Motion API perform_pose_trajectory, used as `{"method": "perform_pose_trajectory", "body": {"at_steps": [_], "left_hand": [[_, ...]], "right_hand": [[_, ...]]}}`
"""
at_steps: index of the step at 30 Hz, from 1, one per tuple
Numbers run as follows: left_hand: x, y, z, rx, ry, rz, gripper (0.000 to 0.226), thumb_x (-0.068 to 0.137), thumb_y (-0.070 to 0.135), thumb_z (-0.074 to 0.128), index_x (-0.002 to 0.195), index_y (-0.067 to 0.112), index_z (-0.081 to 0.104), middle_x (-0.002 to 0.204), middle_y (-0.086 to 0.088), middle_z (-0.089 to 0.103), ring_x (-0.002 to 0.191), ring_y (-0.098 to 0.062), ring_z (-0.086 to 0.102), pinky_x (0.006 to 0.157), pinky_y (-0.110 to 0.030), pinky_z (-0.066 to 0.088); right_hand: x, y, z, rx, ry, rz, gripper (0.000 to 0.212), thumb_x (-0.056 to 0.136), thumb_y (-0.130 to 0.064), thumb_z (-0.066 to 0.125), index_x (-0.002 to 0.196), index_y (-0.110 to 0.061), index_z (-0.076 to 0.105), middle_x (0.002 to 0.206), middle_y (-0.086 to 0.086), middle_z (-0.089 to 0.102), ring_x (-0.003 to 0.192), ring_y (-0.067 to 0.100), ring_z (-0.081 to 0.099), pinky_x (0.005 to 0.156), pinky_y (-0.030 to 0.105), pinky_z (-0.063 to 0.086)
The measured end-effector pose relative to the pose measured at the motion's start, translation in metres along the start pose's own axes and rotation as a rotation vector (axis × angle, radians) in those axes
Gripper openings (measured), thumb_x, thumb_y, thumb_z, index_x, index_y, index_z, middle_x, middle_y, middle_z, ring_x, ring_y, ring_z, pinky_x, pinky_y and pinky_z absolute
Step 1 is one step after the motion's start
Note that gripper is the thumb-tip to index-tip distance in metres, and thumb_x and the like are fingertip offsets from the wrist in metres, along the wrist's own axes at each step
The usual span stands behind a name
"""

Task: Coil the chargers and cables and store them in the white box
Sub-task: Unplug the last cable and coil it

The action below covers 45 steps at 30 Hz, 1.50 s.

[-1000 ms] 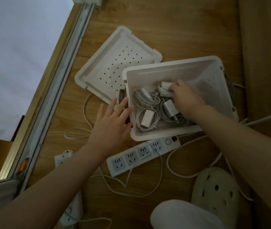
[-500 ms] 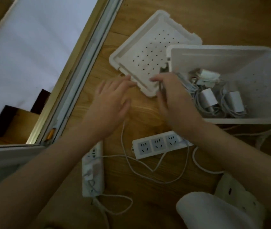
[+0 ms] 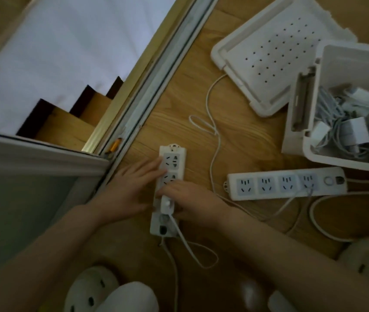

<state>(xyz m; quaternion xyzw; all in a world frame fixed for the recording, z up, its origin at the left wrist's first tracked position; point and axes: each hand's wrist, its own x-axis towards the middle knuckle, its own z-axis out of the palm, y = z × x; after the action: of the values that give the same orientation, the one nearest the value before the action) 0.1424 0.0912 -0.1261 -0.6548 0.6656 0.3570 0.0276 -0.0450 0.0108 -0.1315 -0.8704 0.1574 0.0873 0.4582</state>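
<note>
A white power strip (image 3: 172,162) lies lengthwise on the wooden floor with a white charger (image 3: 167,204) plugged into it. My left hand (image 3: 131,185) presses on the strip's left side with straight fingers. My right hand (image 3: 192,200) grips the plugged charger, whose thin cable (image 3: 190,248) loops toward me. The white box (image 3: 356,104) at the right edge holds several coiled chargers and cables (image 3: 350,129). Another loose white cable (image 3: 212,136) runs across the floor between strip and box.
The box's perforated lid (image 3: 275,52) lies at the top right. A second, longer power strip (image 3: 284,183) lies in front of the box with its thick cord trailing right. A sliding door track (image 3: 156,77) runs diagonally on the left. My white slippers (image 3: 91,291) are below.
My right hand has left the box and both hands have moved down left to the small power strip; the right one now holds the plugged charger. The view has swung left.
</note>
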Motion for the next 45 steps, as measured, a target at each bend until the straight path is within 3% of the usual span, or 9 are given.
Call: {"method": "perform_pose_trajectory", "body": {"at_steps": [6, 10, 15, 20, 27, 30, 34, 40, 45], "left_hand": [[0.029, 0.021, -0.005, 0.029, 0.08, -0.068, 0.097, 0.078, 0.05, 0.066, 0.147, 0.037, 0.0, 0.154, 0.017, -0.01, 0.14, -0.007, -0.014, 0.116, -0.043, 0.0], [0.056, 0.03, -0.008, 0.073, 0.085, -0.035, 0.1, 0.077, 0.051, 0.066, 0.149, 0.034, -0.002, 0.157, 0.014, -0.009, 0.144, -0.014, -0.012, 0.117, -0.044, 0.001], [0.064, 0.029, -0.012, 0.109, 0.042, -0.019, 0.101, 0.074, 0.059, 0.064, 0.145, 0.042, -0.006, 0.155, 0.018, -0.011, 0.145, -0.02, -0.005, 0.116, -0.045, 0.005], [0.065, 0.029, -0.013, 0.112, 0.028, -0.024, 0.103, 0.072, 0.058, 0.067, 0.147, 0.04, -0.002, 0.155, 0.018, -0.011, 0.145, -0.021, 0.001, 0.116, -0.044, 0.008], [0.064, 0.034, -0.014, 0.217, 0.016, -0.041, 0.1, 0.075, 0.059, 0.063, 0.147, 0.039, -0.002, 0.156, 0.016, -0.012, 0.145, -0.025, 0.005, 0.115, -0.046, 0.009], [0.066, 0.037, -0.015, 0.243, 0.027, -0.068, 0.089, 0.08, 0.057, 0.059, 0.148, 0.037, 0.005, 0.158, 0.012, -0.001, 0.145, -0.024, 0.006, 0.117, -0.047, 0.008], [0.064, 0.036, -0.014, 0.242, 0.022, -0.065, 0.091, 0.078, 0.063, 0.056, 0.148, 0.037, 0.004, 0.158, 0.01, 0.003, 0.144, -0.025, 0.01, 0.116, -0.048, 0.01], [0.066, 0.032, -0.013, 0.272, 0.013, -0.068, 0.1, 0.075, 0.068, 0.057, 0.146, 0.042, -0.008, 0.156, 0.015, -0.013, 0.141, -0.028, 0.016, 0.114, -0.047, 0.014], [0.066, 0.038, -0.015, 0.309, 0.006, -0.097, 0.101, 0.075, 0.064, 0.061, 0.147, 0.04, -0.007, 0.157, 0.013, -0.01, 0.134, -0.026, 0.03, 0.112, -0.044, 0.018]], "right_hand": [[0.004, 0.021, -0.026, 0.133, 0.265, 0.079, 0.058, 0.08, -0.009, 0.067, 0.133, -0.018, 0.044, 0.134, 0.003, 0.048, 0.123, 0.015, 0.045, 0.103, 0.028, 0.038], [0.008, 0.033, -0.028, 0.018, 0.511, 0.036, 0.044, 0.071, -0.004, 0.074, 0.111, -0.008, 0.057, 0.112, 0.006, 0.052, 0.107, 0.013, 0.043, 0.093, 0.021, 0.037], [0.011, 0.032, -0.023, 0.3, 0.598, 0.093, 0.025, 0.068, 0.0, 0.073, 0.087, -0.008, 0.058, 0.088, -0.011, 0.054, 0.082, 0.001, 0.05, 0.072, 0.005, 0.04], [0.027, 0.021, -0.011, 0.482, 0.736, 0.209, 0.032, 0.071, 0.002, 0.056, 0.066, -0.026, 0.041, 0.068, -0.008, 0.049, 0.063, 0.006, 0.047, 0.057, 0.014, 0.038], [0.029, 0.018, -0.013, 0.527, 0.749, 0.243, 0.028, 0.063, -0.003, 0.047, 0.059, -0.027, 0.034, 0.063, -0.008, 0.045, 0.064, 0.012, 0.046, 0.059, 0.026, 0.041], [0.029, 0.0, -0.03, 0.521, 0.789, 0.129, 0.031, 0.063, -0.002, 0.049, 0.061, -0.028, 0.033, 0.062, -0.011, 0.044, 0.065, 0.002, 0.046, 0.069, 0.012, 0.04], [0.022, -0.01, -0.056, 0.469, 0.837, 0.05, 0.043, 0.061, 0.006, 0.054, 0.061, -0.031, 0.032, 0.059, -0.012, 0.042, 0.057, 0.002, 0.041, 0.058, 0.012, 0.034], [-0.007, 0.006, -0.068, 0.412, 0.762, 0.197, 0.046, 0.068, 0.011, 0.061, 0.061, -0.029, 0.038, 0.063, -0.014, 0.045, 0.061, -0.006, 0.046, 0.056, 0.008, 0.035], [-0.028, 0.006, -0.082, 0.403, 0.742, 0.287, 0.024, 0.075, -0.006, 0.071, 0.08, -0.013, 0.048, 0.07, -0.014, 0.049, 0.064, -0.01, 0.049, 0.057, 0.006, 0.037]]}}
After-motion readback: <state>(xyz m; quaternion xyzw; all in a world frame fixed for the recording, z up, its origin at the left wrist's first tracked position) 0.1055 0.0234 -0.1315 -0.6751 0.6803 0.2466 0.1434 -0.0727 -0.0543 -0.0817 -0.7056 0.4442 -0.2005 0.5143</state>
